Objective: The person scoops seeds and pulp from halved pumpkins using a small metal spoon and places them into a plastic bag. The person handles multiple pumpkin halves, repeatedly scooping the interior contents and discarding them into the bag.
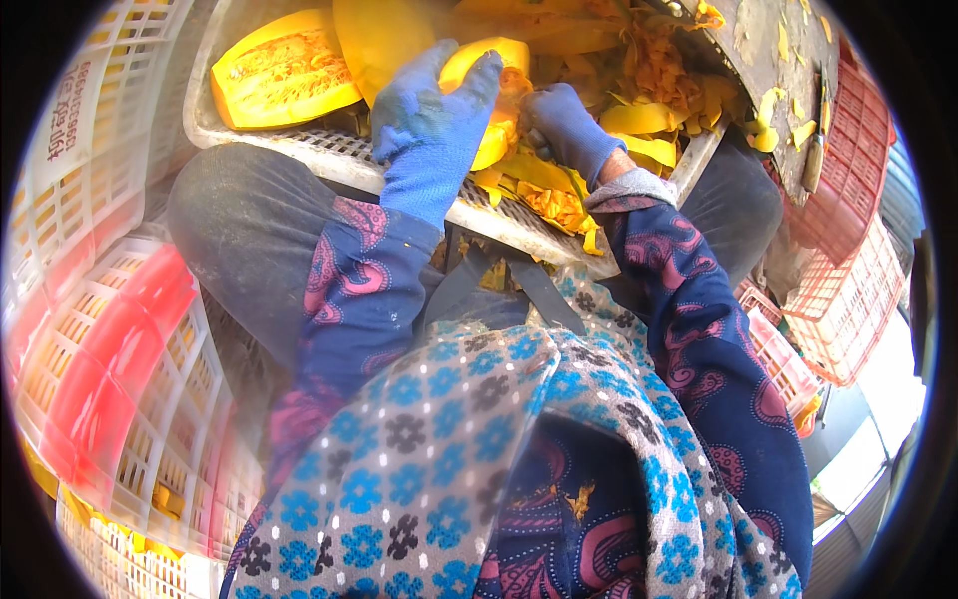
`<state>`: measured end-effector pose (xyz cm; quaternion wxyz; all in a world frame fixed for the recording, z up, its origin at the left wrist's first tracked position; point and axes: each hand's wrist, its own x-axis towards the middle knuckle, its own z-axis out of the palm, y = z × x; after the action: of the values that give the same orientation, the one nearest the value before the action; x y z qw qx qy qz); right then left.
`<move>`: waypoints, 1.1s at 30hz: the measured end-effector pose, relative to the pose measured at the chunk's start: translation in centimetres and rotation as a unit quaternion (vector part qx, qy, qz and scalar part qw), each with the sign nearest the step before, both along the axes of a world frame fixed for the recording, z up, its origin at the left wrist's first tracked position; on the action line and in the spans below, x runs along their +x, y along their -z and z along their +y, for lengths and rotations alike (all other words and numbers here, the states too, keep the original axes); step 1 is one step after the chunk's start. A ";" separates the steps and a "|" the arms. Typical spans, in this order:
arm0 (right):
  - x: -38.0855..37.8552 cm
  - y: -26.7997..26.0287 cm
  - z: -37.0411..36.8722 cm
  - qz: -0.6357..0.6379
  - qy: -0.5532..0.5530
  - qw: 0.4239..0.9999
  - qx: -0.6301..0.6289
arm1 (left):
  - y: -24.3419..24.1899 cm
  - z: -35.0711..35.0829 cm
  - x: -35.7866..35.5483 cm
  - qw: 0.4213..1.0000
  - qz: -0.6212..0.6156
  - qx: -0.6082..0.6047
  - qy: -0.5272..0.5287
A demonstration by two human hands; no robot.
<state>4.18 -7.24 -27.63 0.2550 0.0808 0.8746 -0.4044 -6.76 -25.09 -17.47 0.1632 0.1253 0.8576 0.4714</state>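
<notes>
My left hand point(430, 127), in a blue knit glove, grips a cut pumpkin piece point(490, 54) with the thumb on its right side. Orange pulp point(513, 93) shows along the piece's right side. Against that pulp rests my right hand point(565, 123), gloved in blue with curled fingers; whether it holds a small tool is hidden. Both hands are above a white plastic crate point(344, 161). A halved pumpkin point(288, 71) with seeds facing up lies left of my left hand. Peel strips and stringy pulp point(557, 202) lie on the crate below my right hand.
A worn board point(786, 90) at the upper right carries peel scraps and a knife with a wooden handle point(813, 163). Red crates point(842, 165) stand beyond it. White and red crates point(127, 359) are stacked at my left, some holding yellow pieces. My knees flank the crate.
</notes>
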 end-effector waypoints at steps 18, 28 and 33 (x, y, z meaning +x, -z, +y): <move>1.1 -6.7 -3.1 0.001 0.275 0.961 -0.013 | 1.1 1.1 -1.7 0.999 0.010 -0.048 -0.020; -1.4 -4.2 -0.2 -0.132 0.155 0.971 0.123 | 0.6 0.7 -0.7 0.999 -0.030 -0.004 -0.022; -4.2 -3.4 -1.0 -0.098 0.073 0.968 0.218 | 0.0 0.7 -0.5 0.999 0.040 -0.021 -0.009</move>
<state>0.00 -8.25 -24.21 0.2858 0.2372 0.9040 -0.2117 -7.25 -24.35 -17.52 0.1272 0.1329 0.8743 0.4491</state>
